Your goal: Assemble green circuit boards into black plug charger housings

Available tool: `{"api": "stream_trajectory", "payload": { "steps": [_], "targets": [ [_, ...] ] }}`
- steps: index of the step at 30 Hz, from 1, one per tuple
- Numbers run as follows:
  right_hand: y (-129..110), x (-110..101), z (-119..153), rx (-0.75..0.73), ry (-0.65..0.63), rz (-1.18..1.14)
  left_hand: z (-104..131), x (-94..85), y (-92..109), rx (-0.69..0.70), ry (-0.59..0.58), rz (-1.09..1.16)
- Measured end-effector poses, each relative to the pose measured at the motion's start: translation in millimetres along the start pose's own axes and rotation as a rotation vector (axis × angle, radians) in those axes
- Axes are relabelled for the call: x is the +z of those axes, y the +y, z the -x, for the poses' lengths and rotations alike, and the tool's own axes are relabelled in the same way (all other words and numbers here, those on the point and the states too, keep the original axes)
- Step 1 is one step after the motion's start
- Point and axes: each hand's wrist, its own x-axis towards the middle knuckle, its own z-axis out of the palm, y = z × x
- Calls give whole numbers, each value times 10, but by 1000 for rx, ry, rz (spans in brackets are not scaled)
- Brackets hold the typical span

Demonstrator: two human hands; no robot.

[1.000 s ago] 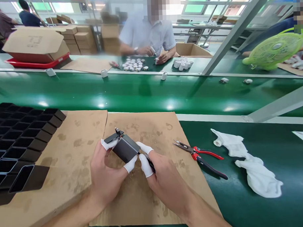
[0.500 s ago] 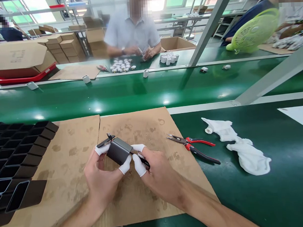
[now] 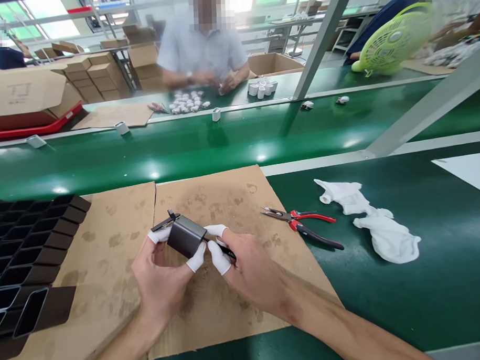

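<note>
A dark grey, rounded box-shaped casing (image 3: 186,236) is gripped in my left hand (image 3: 160,280), its fingers closed around the sides. A thin black piece (image 3: 166,221) with a small connector-like tip sticks out at the casing's left end. At the opposite end, my right hand (image 3: 247,269) pinches a black strap-like piece (image 3: 226,250) with pale lettering against the casing's opening. Whether that strap joins the inside of the casing cannot be made out. White finger cots cover the thumb and forefinger of both hands. Brown cardboard (image 3: 213,312) lies below them.
Rows of dark open casings (image 3: 49,247) stand at left. Red-and-black needle-nose pliers (image 3: 294,220) and crumpled white gloves (image 3: 387,232) lie right. Beyond runs a green conveyor (image 3: 191,150) with white shells (image 3: 216,114). A co-worker (image 3: 204,50) sits opposite; a slanted metal post (image 3: 422,110) crosses at right.
The white shells and small parts on the conveyor have shifted left. The whole view has moved slightly. Both hands keep nearly the same hold on the casing and strap.
</note>
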Motion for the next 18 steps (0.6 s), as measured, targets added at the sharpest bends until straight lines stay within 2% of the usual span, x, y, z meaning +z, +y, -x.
{"api": "stream_trajectory", "payload": {
  "steps": [3, 4, 7, 9, 13, 18],
  "targets": [
    [-6, -3, -15, 38, 4, 35, -54, 11, -15, -35, 0, 45],
    [-10, -19, -17, 52, -1, 49, -87, 17, -20, -96, -9, 84],
    [-14, -125, -14, 55, -5, 94, -207, 23, -30, -407, -50, 267],
    [2, -229, -13, 26, 34, 115, -282, 9, -31, -542, -76, 357],
    [53, -397, -25, -19, 137, 185, -355, -34, -5, -560, -117, 409],
    [21, -405, -34, -67, 160, 189, -346, -54, 22, -562, -150, 445]
  ]
}}
